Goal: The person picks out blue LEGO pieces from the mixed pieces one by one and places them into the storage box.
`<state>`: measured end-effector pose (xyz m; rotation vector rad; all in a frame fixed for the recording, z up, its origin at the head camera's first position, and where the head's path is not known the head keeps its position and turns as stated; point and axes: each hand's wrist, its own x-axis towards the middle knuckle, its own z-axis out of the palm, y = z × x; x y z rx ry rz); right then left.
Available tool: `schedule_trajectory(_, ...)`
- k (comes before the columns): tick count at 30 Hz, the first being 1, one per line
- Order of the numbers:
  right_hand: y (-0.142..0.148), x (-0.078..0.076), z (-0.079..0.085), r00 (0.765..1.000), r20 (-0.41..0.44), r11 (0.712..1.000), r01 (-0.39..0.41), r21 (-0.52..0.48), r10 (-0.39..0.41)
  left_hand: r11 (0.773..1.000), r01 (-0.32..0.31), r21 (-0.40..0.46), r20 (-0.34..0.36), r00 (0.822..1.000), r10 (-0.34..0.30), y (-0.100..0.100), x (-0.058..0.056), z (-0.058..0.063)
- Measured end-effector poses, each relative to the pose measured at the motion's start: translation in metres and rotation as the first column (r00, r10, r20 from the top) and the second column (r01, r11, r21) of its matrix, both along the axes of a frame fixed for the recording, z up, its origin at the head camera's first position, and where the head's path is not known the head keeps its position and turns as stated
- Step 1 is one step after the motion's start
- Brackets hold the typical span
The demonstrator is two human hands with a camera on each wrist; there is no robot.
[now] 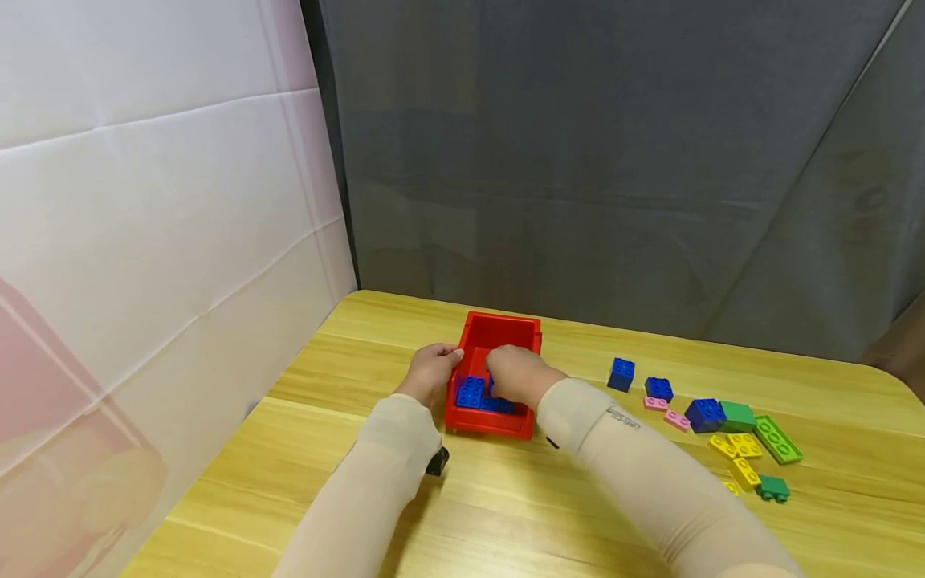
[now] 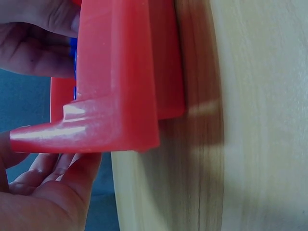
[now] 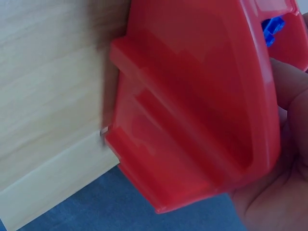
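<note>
A red plastic bin stands near the table's far left, with blue bricks in its near end. My left hand grips the bin's left side, thumb over the rim and fingers outside, which the left wrist view also shows. Down inside the bin, my right hand has curled fingers at a blue brick; its fingertips are partly hidden by the wall. In the right wrist view the bin's outer side covers much of the scene, with blue studs showing past the rim.
Right of the bin lie loose blue bricks, pink bricks, a green block, a light green plate, yellow bricks and a dark green brick. A grey curtain hangs behind the table; a white one hangs left.
</note>
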<state>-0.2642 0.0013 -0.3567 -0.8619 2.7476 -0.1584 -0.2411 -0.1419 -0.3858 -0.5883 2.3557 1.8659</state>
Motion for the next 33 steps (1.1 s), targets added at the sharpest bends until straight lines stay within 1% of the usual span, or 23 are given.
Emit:
schedule_trajectory(11, -0.0022, -0.0018, -0.0068, 0.999, 0.026, 0.999, 0.031, -0.026, -0.03, 1.0, 0.0, -0.004, 0.002, 1.0, 0.0, 0.0003, -0.0003, -0.0013)
schedule_trajectory(17, -0.0038, -0.0003, -0.0071, 0.998, 0.044, 0.998, 0.055, -0.039, -0.053, 1.0, -0.001, -0.001, 0.011, 1.0, 0.001, 0.0003, -0.0005, -0.0011)
schedule_trajectory(23, -0.0049, 0.0002, -0.008, 0.997, 0.054, 0.997, 0.062, -0.041, -0.059, 1.0, -0.004, 0.003, 0.04, 0.999, 0.004, 0.0003, -0.001, -0.0001)
schedule_trajectory(33, -0.0057, 0.0004, -0.0085, 0.993, 0.091, 0.997, 0.072, -0.039, -0.069, 1.0, -0.003, 0.006, 0.046, 0.999, 0.003, -0.0004, -0.0017, -0.0008)
